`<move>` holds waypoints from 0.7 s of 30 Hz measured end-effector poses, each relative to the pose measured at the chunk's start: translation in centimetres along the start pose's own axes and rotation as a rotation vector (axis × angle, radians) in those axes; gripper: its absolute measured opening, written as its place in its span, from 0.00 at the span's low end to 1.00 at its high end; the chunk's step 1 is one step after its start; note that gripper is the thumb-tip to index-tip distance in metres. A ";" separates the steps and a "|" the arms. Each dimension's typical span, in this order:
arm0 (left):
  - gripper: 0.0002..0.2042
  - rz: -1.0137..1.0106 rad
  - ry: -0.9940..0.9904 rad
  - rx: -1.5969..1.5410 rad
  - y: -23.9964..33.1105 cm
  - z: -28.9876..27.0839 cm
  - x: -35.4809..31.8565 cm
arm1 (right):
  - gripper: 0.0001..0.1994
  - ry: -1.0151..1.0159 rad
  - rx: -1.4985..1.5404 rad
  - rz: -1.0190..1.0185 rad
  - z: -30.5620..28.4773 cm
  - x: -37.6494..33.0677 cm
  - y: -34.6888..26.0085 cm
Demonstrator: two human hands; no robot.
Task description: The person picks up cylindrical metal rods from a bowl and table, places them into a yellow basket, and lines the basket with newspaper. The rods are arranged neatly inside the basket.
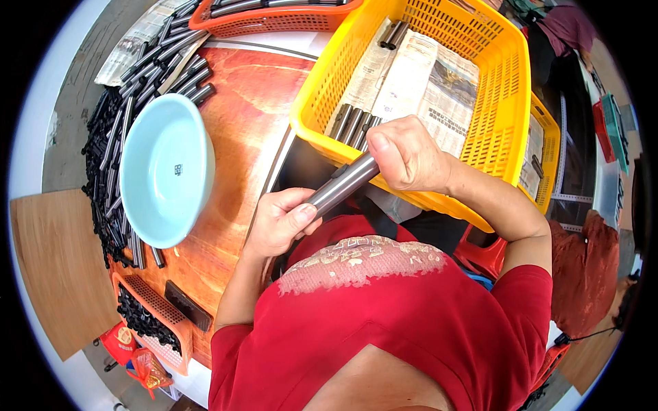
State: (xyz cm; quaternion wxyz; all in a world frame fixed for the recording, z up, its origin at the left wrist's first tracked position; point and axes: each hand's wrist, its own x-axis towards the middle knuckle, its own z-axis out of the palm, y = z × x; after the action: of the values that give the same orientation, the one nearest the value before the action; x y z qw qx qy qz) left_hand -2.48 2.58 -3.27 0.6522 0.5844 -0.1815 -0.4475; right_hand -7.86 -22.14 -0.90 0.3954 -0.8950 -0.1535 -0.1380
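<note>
A dark grey, shiny metal tube with a small black piece on its side slants up to the right in front of my chest. Around its lower end are the fingers of my left hand, thumb on top. My right hand is closed over the upper end and hides that tip. Just beyond, the yellow plastic basket has newspaper on its bottom. Several similar tubes lie in it close to my right hand, and a few more rest by the far wall.
On the reddish wooden table stands a light blue basin, beside a heap of dark tubes. An orange basket holds more tubes. Nearer left are a basket of small black parts and a dark flat phone-like thing. Another yellow basket stands right.
</note>
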 end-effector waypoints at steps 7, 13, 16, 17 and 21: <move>0.09 0.302 0.110 0.568 0.5 1.8 1.8 | 0.22 0.033 0.098 0.390 -0.6 -0.7 0.5; 0.12 0.586 0.240 0.805 1.7 4.3 5.2 | 0.21 0.276 0.287 0.407 -1.8 0.8 0.5; 0.16 0.634 0.295 0.807 1.3 4.0 6.0 | 0.23 0.165 0.205 0.345 -3.8 2.7 0.7; 0.18 0.655 0.308 0.825 1.2 3.6 6.2 | 0.24 0.215 0.215 0.287 -4.2 2.9 2.5; 0.21 0.692 0.452 0.868 2.8 -0.7 2.8 | 0.16 0.124 0.249 0.647 -5.7 2.6 12.5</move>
State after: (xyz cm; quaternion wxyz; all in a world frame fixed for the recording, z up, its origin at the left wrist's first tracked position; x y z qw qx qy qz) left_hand 0.57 0.52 -1.67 0.4842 0.7850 -0.3842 0.0414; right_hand -1.43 -33.97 -4.55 0.5335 -0.8321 0.1466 -0.0397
